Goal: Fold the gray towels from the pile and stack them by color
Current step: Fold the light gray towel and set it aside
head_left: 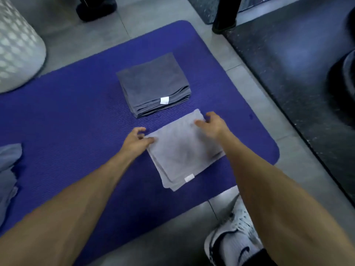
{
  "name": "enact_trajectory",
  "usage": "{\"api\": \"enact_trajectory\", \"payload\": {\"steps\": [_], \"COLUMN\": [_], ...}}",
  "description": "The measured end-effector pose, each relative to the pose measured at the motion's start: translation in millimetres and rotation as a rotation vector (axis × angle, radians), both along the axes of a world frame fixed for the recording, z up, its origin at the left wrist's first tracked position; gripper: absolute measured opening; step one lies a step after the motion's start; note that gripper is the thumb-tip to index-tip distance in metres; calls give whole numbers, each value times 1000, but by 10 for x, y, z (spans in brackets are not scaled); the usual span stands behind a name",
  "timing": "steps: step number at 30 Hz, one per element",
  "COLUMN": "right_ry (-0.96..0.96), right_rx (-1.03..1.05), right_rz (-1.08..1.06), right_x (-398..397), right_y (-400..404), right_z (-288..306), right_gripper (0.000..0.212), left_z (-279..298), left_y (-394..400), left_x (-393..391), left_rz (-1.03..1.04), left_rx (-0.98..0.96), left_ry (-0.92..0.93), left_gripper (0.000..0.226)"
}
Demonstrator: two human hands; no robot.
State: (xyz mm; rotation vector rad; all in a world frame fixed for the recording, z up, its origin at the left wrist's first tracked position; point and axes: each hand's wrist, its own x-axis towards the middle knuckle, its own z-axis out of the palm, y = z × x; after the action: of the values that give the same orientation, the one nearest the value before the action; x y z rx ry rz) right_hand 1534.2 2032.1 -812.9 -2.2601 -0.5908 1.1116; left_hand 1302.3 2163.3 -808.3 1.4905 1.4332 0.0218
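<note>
I see the folded light-gray terry towel (182, 148) between both hands; left hand (135, 141) pinches its left corner; right hand (211, 124) hovers loose over its far corner; the dark-gray folded towel stack (153, 83) lies just beyond.

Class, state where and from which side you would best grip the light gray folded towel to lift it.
Probably pinch the light gray folded towel at its two far corners, from the near side, as both arms reach: it lies flat, with loose layered edges nearest the person.

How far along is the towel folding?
Done: a dark gray stack sits folded on the purple mat. In hand: the left hand and right hand touch the light gray stack at its far corners. Left: unfolded towels at the mat's left edge.
</note>
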Motion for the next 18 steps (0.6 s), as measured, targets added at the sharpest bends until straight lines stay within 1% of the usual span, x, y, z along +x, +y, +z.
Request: {"api": "enact_trajectory", "payload": {"steps": [2,4,5,7,9,12,15,18], "right_ry": [-64,-103,-106,-87,-74,-116,-204,-352], "right_rx": [-70,-56,-42,-8,72,150,161,193], "right_rz": [66,56,44,3,-67,-116,-115,-50], "right_x": [29,50,52,61,68,42,32,3], "right_y": [-13,-26,-22,-11,-32,-144,-259,-280], "right_z": [-190,-254,-253,-231,-205,-207,-253,-198], "right_gripper": [66,52,42,24,22,11,11,16], "left_z": [-115,-151,-161,-156,-133,-107,-136,-61], "left_y": [97,97,84,57,53,40,-7,-78], "left_x": [55,91,99,127,156,182,112,-31], "left_rz": [-84,-177,-207,-185,-108,-56,-71,18], "left_rx": [19,47,71,123,188,318,375,331], "left_ry": [82,147,158,108,21,-59,-15,-3], "left_gripper": [58,51,43,21,13,10,12,20]}}
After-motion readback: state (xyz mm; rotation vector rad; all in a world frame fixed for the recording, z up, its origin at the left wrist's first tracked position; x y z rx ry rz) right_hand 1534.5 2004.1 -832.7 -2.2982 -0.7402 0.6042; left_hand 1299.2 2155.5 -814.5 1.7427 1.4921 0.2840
